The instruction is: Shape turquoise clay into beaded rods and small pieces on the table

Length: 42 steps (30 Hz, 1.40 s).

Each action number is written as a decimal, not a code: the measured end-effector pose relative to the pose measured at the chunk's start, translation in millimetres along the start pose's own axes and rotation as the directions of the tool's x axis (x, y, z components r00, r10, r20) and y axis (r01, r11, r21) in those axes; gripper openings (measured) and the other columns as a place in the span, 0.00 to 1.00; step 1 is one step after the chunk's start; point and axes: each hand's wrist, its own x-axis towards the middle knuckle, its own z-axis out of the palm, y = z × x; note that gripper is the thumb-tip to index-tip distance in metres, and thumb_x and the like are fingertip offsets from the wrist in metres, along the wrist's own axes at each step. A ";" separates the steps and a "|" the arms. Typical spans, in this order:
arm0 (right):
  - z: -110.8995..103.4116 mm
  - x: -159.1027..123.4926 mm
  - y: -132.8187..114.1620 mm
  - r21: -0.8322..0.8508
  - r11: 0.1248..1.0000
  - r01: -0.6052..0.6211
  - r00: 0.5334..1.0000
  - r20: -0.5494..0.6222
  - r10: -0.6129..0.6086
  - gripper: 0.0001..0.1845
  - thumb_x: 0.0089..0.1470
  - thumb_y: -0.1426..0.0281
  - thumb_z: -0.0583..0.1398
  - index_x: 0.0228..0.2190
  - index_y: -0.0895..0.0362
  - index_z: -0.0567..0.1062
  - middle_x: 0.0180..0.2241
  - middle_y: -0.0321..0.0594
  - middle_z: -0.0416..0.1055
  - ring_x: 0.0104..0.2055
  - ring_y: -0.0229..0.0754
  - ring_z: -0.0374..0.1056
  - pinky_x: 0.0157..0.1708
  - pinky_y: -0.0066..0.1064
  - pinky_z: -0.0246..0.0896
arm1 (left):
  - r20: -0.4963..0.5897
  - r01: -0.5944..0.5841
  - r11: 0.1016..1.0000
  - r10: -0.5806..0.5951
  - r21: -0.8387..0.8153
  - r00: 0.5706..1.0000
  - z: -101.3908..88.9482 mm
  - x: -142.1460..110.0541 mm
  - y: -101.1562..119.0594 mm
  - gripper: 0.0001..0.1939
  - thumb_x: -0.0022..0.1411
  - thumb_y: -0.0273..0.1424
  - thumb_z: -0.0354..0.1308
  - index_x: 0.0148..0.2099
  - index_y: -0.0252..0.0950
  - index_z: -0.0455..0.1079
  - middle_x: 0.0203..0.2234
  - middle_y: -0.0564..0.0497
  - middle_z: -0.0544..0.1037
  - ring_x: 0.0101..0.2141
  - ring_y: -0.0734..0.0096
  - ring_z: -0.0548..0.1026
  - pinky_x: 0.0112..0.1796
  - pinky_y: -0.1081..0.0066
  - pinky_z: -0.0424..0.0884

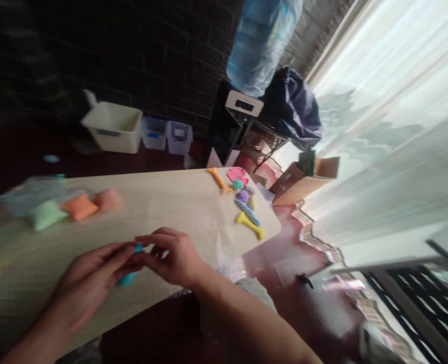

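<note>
Both hands meet over the near side of the table. My left hand (97, 273) is closed, its fingertips pinching a teal piece of modelling clay (138, 248). From the right, my right hand (176, 255) holds the same clay between thumb and fingers. More teal clay (127, 279) shows below the left fingers; whether it is one piece with the upper part I cannot tell. Farther along lie shaped clay pieces: a yellow bone shape (250, 225), a blue stick (248, 212), a purple lump (242, 196), a teal ball (238, 184), a pink scalloped piece (238, 175) and an orange bone shape (219, 180).
Green (46, 215), orange (79, 207) and pink (107, 199) soft lumps lie at the table's (163, 197) left, beside clear plastic wrapping (32, 194). Beyond stand a white bin (113, 126), plastic tubs (179, 137), a water dispenser (244, 103) and a cardboard box (303, 179).
</note>
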 end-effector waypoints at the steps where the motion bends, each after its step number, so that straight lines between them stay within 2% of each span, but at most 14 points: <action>1: -1.7 -0.9 -2.5 0.035 0.999 0.009 1.000 -0.029 -0.008 0.14 0.65 0.65 0.66 0.48 0.60 0.82 0.36 0.42 0.77 0.28 0.34 0.73 0.33 0.26 0.73 | 0.061 0.002 0.999 0.000 -0.037 0.998 1.6 -1.4 0.7 0.22 0.43 0.44 0.80 0.38 0.36 0.84 0.33 0.47 0.87 0.32 0.62 0.82 0.35 0.65 0.80; 3: -3.8 -1.6 -4.0 0.072 0.997 0.029 0.998 -0.062 -0.024 0.10 0.65 0.66 0.65 0.44 0.58 0.84 0.34 0.42 0.77 0.29 0.37 0.73 0.31 0.27 0.71 | 0.150 -0.007 0.997 0.017 -0.072 0.989 2.9 -2.4 0.4 0.21 0.49 0.44 0.78 0.37 0.33 0.84 0.31 0.43 0.86 0.30 0.64 0.82 0.35 0.67 0.79; 5: -4.0 -0.6 -1.7 0.073 0.997 0.035 0.997 -0.073 -0.030 0.08 0.65 0.67 0.65 0.42 0.56 0.85 0.32 0.41 0.77 0.28 0.37 0.72 0.29 0.28 0.70 | 0.183 -0.041 0.993 0.060 -0.107 0.981 1.5 -0.7 -2.3 0.21 0.53 0.45 0.76 0.38 0.31 0.84 0.31 0.42 0.86 0.30 0.63 0.82 0.35 0.66 0.79; 9: -2.9 2.1 1.2 0.010 0.997 0.073 0.996 -0.043 -0.073 0.09 0.66 0.68 0.64 0.40 0.55 0.86 0.32 0.42 0.76 0.28 0.39 0.73 0.27 0.29 0.70 | 0.300 -0.037 0.991 0.074 -0.129 0.951 -4.0 1.8 -8.2 0.20 0.58 0.43 0.73 0.42 0.30 0.84 0.34 0.39 0.86 0.36 0.62 0.83 0.40 0.66 0.78; 15: -2.1 0.5 1.4 0.042 0.997 0.066 0.998 -0.004 -0.066 0.12 0.65 0.66 0.65 0.49 0.54 0.83 0.36 0.42 0.76 0.28 0.38 0.74 0.25 0.28 0.72 | 0.273 -0.029 0.983 0.079 -0.184 0.959 -5.2 0.7 -7.2 0.21 0.57 0.42 0.73 0.45 0.29 0.84 0.33 0.42 0.84 0.33 0.64 0.82 0.42 0.62 0.79; 21: -2.4 -1.5 5.7 -0.001 0.995 0.101 0.995 -0.005 -0.101 0.11 0.66 0.66 0.64 0.47 0.52 0.85 0.35 0.42 0.76 0.28 0.39 0.73 0.28 0.31 0.73 | 0.298 0.002 0.988 0.043 -0.152 0.954 -2.6 -0.3 -6.8 0.24 0.55 0.44 0.74 0.44 0.27 0.84 0.33 0.40 0.84 0.34 0.61 0.82 0.42 0.60 0.79; 24: -10.8 -1.0 2.5 0.043 0.999 0.031 0.999 -0.012 -0.030 0.12 0.64 0.63 0.65 0.46 0.54 0.85 0.35 0.44 0.77 0.28 0.40 0.74 0.26 0.30 0.72 | 0.303 0.032 0.980 0.030 -0.198 0.953 -1.2 -1.5 -4.9 0.23 0.55 0.43 0.75 0.44 0.28 0.84 0.33 0.40 0.85 0.35 0.62 0.83 0.43 0.61 0.79; 27: -25.6 2.9 6.7 0.144 0.976 -0.165 0.980 -0.090 0.179 0.17 0.63 0.58 0.66 0.47 0.56 0.83 0.36 0.45 0.78 0.28 0.40 0.75 0.23 0.29 0.70 | 0.207 0.035 0.958 0.026 -0.284 0.978 -2.4 -0.2 -0.8 0.22 0.47 0.36 0.81 0.43 0.32 0.84 0.32 0.45 0.85 0.33 0.66 0.83 0.41 0.65 0.78; 30: -41.4 6.8 20.7 0.286 0.897 -0.338 0.880 -0.243 0.409 0.22 0.63 0.54 0.64 0.46 0.61 0.81 0.29 0.43 0.78 0.25 0.40 0.74 0.24 0.30 0.69 | 0.129 0.003 0.949 0.040 -0.317 0.991 -5.7 3.0 3.3 0.21 0.43 0.33 0.82 0.40 0.33 0.83 0.28 0.49 0.83 0.28 0.72 0.81 0.37 0.70 0.76; 32: -47.6 6.6 30.3 0.321 0.865 -0.386 0.830 -0.289 0.477 0.24 0.61 0.53 0.64 0.44 0.62 0.81 0.29 0.44 0.78 0.25 0.40 0.74 0.23 0.30 0.69 | 0.114 -0.013 0.949 0.051 -0.314 0.992 -7.1 4.2 4.7 0.20 0.44 0.33 0.82 0.38 0.32 0.83 0.27 0.49 0.83 0.27 0.73 0.79 0.34 0.72 0.75; 33: -48.7 5.5 33.9 0.309 0.860 -0.405 0.828 -0.276 0.489 0.25 0.61 0.52 0.64 0.43 0.63 0.81 0.30 0.45 0.79 0.25 0.40 0.74 0.22 0.30 0.68 | 0.112 -0.015 0.951 0.053 -0.310 0.992 -7.1 4.2 5.1 0.19 0.45 0.33 0.82 0.38 0.31 0.82 0.27 0.49 0.82 0.27 0.73 0.79 0.34 0.72 0.75; 36: -44.9 0.1 37.8 0.174 0.877 -0.449 0.870 -0.141 0.473 0.25 0.61 0.52 0.63 0.42 0.62 0.82 0.30 0.46 0.80 0.25 0.42 0.76 0.22 0.30 0.67 | 0.126 -0.011 0.956 0.050 -0.295 0.991 -5.0 2.5 5.0 0.19 0.49 0.37 0.80 0.37 0.31 0.81 0.26 0.49 0.81 0.27 0.72 0.79 0.33 0.72 0.76; 39: -38.1 -3.5 33.7 0.040 0.902 -0.431 0.899 -0.068 0.432 0.23 0.62 0.53 0.62 0.41 0.60 0.83 0.29 0.46 0.81 0.26 0.43 0.77 0.25 0.32 0.69 | 0.176 0.022 0.959 0.029 -0.284 0.984 -1.2 0.0 4.3 0.20 0.52 0.43 0.78 0.36 0.31 0.79 0.26 0.48 0.82 0.28 0.70 0.80 0.33 0.71 0.77; 42: -34.0 -3.8 25.7 0.144 0.899 -0.414 0.905 -0.043 0.424 0.23 0.63 0.53 0.63 0.42 0.61 0.83 0.28 0.45 0.80 0.26 0.42 0.76 0.25 0.31 0.69 | 0.211 0.060 0.958 0.001 -0.282 0.977 1.4 -1.2 2.7 0.21 0.52 0.43 0.78 0.35 0.32 0.78 0.25 0.49 0.82 0.26 0.70 0.80 0.29 0.73 0.76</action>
